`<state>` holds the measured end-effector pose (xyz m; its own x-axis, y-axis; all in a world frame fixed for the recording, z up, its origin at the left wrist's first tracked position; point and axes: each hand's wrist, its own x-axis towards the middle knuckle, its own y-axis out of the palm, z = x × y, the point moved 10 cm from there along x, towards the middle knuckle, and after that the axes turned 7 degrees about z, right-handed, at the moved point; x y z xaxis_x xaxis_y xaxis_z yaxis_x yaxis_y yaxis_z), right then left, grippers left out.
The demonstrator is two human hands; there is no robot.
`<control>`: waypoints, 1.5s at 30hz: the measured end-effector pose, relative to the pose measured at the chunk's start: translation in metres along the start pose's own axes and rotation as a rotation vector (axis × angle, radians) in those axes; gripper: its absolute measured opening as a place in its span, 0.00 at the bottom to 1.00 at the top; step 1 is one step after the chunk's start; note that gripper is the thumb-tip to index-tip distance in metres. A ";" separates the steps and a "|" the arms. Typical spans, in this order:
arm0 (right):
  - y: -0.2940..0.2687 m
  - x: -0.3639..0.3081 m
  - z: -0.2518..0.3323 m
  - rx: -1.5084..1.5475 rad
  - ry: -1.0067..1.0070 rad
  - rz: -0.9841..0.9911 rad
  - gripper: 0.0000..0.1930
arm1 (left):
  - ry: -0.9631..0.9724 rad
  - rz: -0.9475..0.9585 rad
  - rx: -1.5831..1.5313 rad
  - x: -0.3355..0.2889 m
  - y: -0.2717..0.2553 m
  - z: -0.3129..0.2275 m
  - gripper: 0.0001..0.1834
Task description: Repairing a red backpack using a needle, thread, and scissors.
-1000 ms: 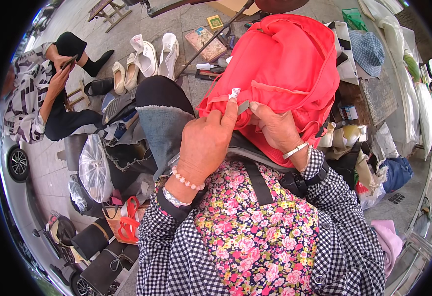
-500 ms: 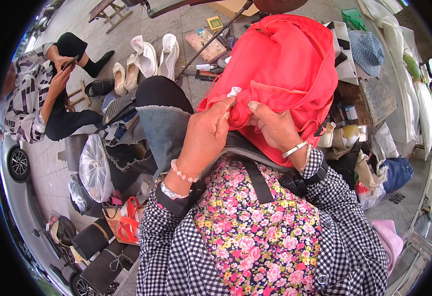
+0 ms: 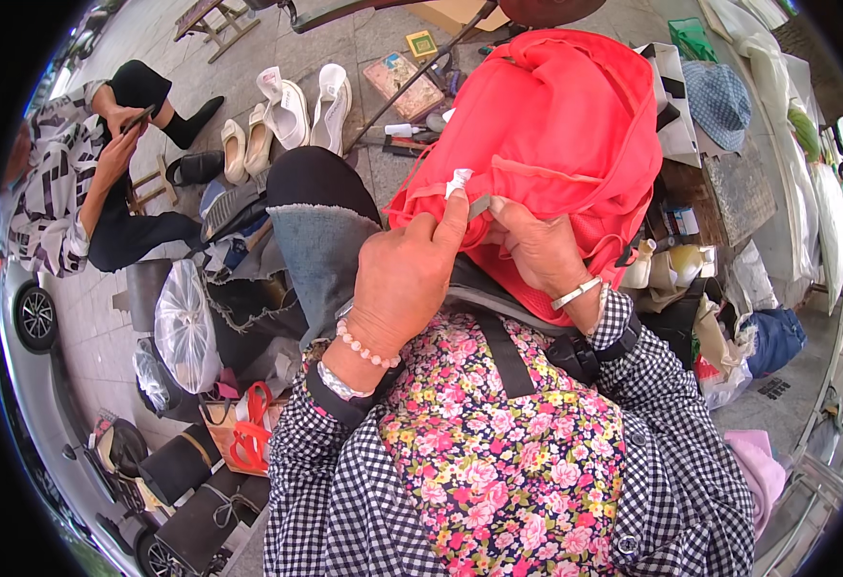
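Note:
A bright red backpack (image 3: 566,115) lies across my lap with its lower edge toward me. My left hand (image 3: 410,274) is closed at that edge, its index finger stretched along the red cloth and the other fingers curled under. A small white scrap (image 3: 459,181) shows at that fingertip; I cannot tell whether it is a label or a wrap. Opposite, my right hand (image 3: 541,245) pinches a small flat grey piece (image 3: 480,206) between thumb and fingers, against a fold of the backpack. The cloth under both hands is partly hidden. A floral apron (image 3: 498,433) covers my front.
At the left a person (image 3: 65,183) sits holding a phone. Pale shoes (image 3: 330,111) stand on the paving beyond my knee. A dark machine part (image 3: 364,12) crosses the top. To the right are a blue hat (image 3: 717,101), a wooden box (image 3: 691,192) and several bags.
My left hand has shifted slightly right, and its index finger has straightened toward the white scrap. The grey piece in my right hand now shows. The backpack has hardly moved.

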<state>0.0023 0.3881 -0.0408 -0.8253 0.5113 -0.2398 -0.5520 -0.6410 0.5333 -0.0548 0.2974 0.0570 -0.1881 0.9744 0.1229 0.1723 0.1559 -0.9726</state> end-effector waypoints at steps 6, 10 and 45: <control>0.003 -0.001 0.001 0.022 0.017 0.003 0.12 | -0.085 0.011 -0.059 -0.003 0.004 0.007 0.34; 0.002 -0.001 -0.002 0.041 0.034 0.007 0.13 | -0.104 0.048 -0.052 -0.004 0.004 0.005 0.30; 0.010 -0.001 0.001 0.097 0.012 0.093 0.13 | -0.193 0.055 -0.242 -0.005 0.013 0.010 0.22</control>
<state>-0.0026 0.3817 -0.0344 -0.8742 0.4449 -0.1944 -0.4590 -0.6268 0.6296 -0.0613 0.2931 0.0423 -0.3482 0.9374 0.0097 0.4076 0.1607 -0.8989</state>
